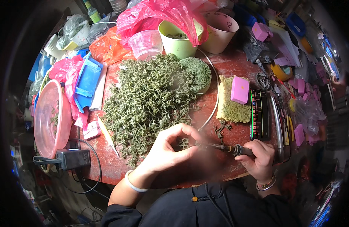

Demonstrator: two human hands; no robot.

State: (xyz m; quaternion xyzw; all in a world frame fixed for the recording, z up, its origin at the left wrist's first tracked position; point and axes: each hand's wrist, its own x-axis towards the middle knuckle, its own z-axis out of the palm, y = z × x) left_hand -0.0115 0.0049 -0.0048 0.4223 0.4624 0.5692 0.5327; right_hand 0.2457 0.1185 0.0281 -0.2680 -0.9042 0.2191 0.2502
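My left hand is curled above the front of the red worktop, thumb and index finger toward a blurred spot where what they hold cannot be made out. My right hand grips a pen-like tool with a dark handle, whose thin shaft reaches that blurred spot between my hands. A large heap of small grey-green pieces lies just beyond my left hand, with a few loose pieces behind the tool. A yellowish sponge pad carries a pink block beyond my right hand.
A pink basin, power pack and cables are at left; tubs and plastic bags at back; a green round pad behind the heap; a black board, metal rod and hand tools at right. Another person's hand shows far right.
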